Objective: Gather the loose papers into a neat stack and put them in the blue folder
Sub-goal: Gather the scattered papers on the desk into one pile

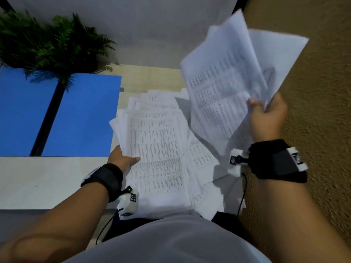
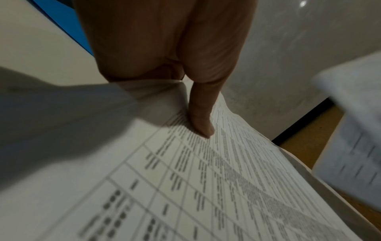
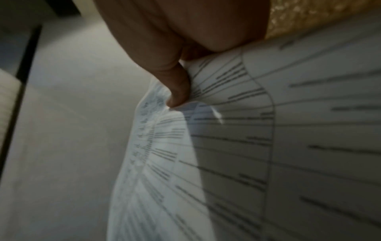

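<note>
Sheets (image 1: 233, 73) are pinched aloft between right hand (image 1: 266, 114) thumb and fingers; the paper pile (image 1: 157, 149) is gripped by the left hand (image 1: 121, 158), blue folder (image 1: 83, 114) open beyond its fingers on the worktop (image 1: 38, 179).

The left hand (image 1: 121, 158) is being held low, thumb (image 2: 203, 117) pressing down. The right hand (image 1: 266, 114) is being raised higher, well apart, thumb (image 3: 177, 91) and fingers being pinched together.
</note>
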{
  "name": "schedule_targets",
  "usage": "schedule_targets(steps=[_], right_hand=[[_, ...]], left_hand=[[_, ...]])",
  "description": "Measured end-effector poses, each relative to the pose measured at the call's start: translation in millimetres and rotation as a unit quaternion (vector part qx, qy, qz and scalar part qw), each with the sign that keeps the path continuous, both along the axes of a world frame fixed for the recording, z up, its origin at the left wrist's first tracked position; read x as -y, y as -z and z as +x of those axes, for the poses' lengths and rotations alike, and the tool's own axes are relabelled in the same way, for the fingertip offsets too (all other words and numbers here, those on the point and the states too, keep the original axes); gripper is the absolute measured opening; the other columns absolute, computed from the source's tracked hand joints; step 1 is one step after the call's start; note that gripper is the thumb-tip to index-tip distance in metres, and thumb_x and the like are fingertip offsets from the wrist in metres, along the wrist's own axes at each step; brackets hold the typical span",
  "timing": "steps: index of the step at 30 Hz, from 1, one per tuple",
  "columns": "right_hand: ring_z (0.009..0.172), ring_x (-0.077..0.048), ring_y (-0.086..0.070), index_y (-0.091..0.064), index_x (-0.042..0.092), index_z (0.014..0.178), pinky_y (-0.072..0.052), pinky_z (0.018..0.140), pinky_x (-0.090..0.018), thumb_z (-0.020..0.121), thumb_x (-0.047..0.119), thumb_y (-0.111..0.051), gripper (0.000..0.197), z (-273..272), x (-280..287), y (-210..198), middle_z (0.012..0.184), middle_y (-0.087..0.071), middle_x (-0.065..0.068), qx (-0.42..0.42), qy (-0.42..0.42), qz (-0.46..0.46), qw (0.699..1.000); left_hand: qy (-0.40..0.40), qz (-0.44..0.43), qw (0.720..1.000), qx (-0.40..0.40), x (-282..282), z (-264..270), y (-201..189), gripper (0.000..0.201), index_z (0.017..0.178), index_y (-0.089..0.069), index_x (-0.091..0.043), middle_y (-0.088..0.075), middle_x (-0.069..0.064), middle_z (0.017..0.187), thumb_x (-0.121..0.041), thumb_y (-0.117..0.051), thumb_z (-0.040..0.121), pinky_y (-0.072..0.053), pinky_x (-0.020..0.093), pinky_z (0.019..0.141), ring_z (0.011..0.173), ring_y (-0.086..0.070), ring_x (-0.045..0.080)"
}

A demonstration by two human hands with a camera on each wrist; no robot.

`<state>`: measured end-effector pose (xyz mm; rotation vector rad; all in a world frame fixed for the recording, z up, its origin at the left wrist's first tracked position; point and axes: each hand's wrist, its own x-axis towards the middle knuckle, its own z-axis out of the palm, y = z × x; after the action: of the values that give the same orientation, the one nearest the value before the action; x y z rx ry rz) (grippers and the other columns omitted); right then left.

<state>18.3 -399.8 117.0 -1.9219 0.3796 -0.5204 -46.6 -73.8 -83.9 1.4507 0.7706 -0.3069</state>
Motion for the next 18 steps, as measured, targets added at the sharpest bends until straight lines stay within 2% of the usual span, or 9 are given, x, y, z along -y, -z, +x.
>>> schedule_targets(steps=[2, 4, 5, 7, 10, 12, 13, 15, 18], right_hand=[[0.078, 0.011, -0.066, -0.062, 0.020, 0.107, -0.051, 0.069, -0.010, 0.089, 0.005, -0.060, 0.024, -1.3, -11.0, -21.5, 0.089, -0.067, 0.014, 0.046, -0.024, 0.050, 0.997], [0.068, 0.014, -0.064, -0.060, 0.020, 0.102, -0.049, 0.062, -0.006, 0.090, 0.001, -0.058, 0.023, -2.4, -28.3, -18.3, 0.085, -0.066, 0.015, 0.030, -0.045, 0.099, 0.994], [0.066, 0.012, -0.064, -0.061, 0.018, 0.103, -0.050, 0.061, -0.007, 0.090, 0.000, -0.057, 0.022, -2.7, -34.8, -5.9, 0.085, -0.066, 0.014, 0.001, -0.062, 0.113, 0.992], [0.070, 0.010, -0.062, -0.062, 0.014, 0.109, -0.053, 0.067, -0.010, 0.092, 0.001, -0.057, 0.023, -5.1, -49.3, 26.0, 0.088, -0.065, 0.013, -0.084, -0.112, 0.070, 0.988], [0.091, -0.015, -0.061, -0.060, 0.013, 0.116, -0.044, 0.078, -0.021, 0.095, 0.011, -0.055, 0.022, -8.6, -66.3, 82.2, 0.100, -0.065, -0.001, -0.217, -0.192, -0.069, 0.955], [0.100, -0.025, -0.062, -0.056, 0.010, 0.119, -0.041, 0.080, -0.024, 0.096, 0.015, -0.054, 0.025, -9.4, -72.3, 116.3, 0.109, -0.065, -0.010, -0.277, -0.220, -0.158, 0.922], [0.102, -0.028, -0.062, -0.054, 0.008, 0.120, -0.041, 0.079, -0.025, 0.096, 0.015, -0.053, 0.026, -9.3, -74.2, 130.1, 0.109, -0.064, -0.011, -0.295, -0.224, -0.179, 0.912], [0.107, -0.030, -0.060, -0.049, 0.006, 0.121, -0.045, 0.083, -0.028, 0.094, 0.014, -0.056, 0.028, -11.3, -76.1, 146.2, 0.113, -0.061, -0.011, -0.307, -0.208, -0.171, 0.913], [0.110, -0.031, -0.058, -0.042, 0.004, 0.124, -0.046, 0.091, -0.036, 0.095, 0.022, -0.056, 0.037, -16.2, -71.1, 157.4, 0.125, -0.056, -0.014, -0.331, -0.121, -0.133, 0.926]], left_hand=[[0.007, 0.008, 1.000, 0.010, 1.4, -0.4, -3.0, 0.048, 0.126, -0.059, -0.012, -0.070, 0.008, 0.118, 0.001, -0.072, 0.081, -0.055, 0.046, 0.090, 0.103, -0.068, 0.028], [0.024, 0.038, 0.999, 0.013, 0.9, -0.3, -5.9, 0.038, 0.125, -0.059, -0.018, -0.069, 0.005, 0.119, -0.013, -0.064, 0.088, -0.053, 0.048, 0.095, 0.106, -0.067, 0.028], [0.035, 0.046, 0.998, 0.013, -0.3, 0.2, -5.8, 0.035, 0.124, -0.059, -0.022, -0.068, 0.003, 0.119, -0.020, -0.060, 0.090, -0.051, 0.049, 0.097, 0.108, -0.066, 0.028], [0.054, 0.046, 0.997, 0.003, -3.6, 0.6, -5.6, 0.038, 0.126, -0.057, -0.026, -0.068, 0.001, 0.120, -0.031, -0.054, 0.089, -0.049, 0.050, 0.100, 0.110, -0.065, 0.028], [0.097, 0.065, 0.993, -0.001, -7.7, 2.5, -10.9, 0.052, 0.131, -0.052, -0.025, -0.062, -0.002, 0.129, -0.053, -0.052, 0.088, -0.045, 0.044, 0.103, 0.116, -0.059, 0.023], [0.088, 0.075, 0.993, -0.017, -5.6, 5.5, -18.1, 0.065, 0.135, -0.049, -0.021, -0.057, -0.001, 0.134, -0.064, -0.048, 0.086, -0.041, 0.039, 0.103, 0.121, -0.054, 0.023], [0.086, 0.086, 0.992, -0.022, -5.0, 6.5, -18.3, 0.067, 0.137, -0.047, -0.017, -0.056, 0.002, 0.135, -0.064, -0.043, 0.089, -0.041, 0.040, 0.103, 0.123, -0.053, 0.027], [0.115, 0.125, 0.984, -0.043, -2.5, 5.6, -21.6, 0.074, 0.140, -0.042, -0.009, -0.055, 0.008, 0.133, -0.066, -0.027, 0.095, -0.041, 0.041, 0.100, 0.124, -0.052, 0.033], [0.128, 0.102, 0.985, -0.052, -1.1, 1.6, -19.6, 0.092, 0.144, -0.038, -0.011, -0.049, 0.025, 0.143, -0.079, -0.020, 0.085, -0.038, 0.046, 0.108, 0.128, -0.050, 0.042]])
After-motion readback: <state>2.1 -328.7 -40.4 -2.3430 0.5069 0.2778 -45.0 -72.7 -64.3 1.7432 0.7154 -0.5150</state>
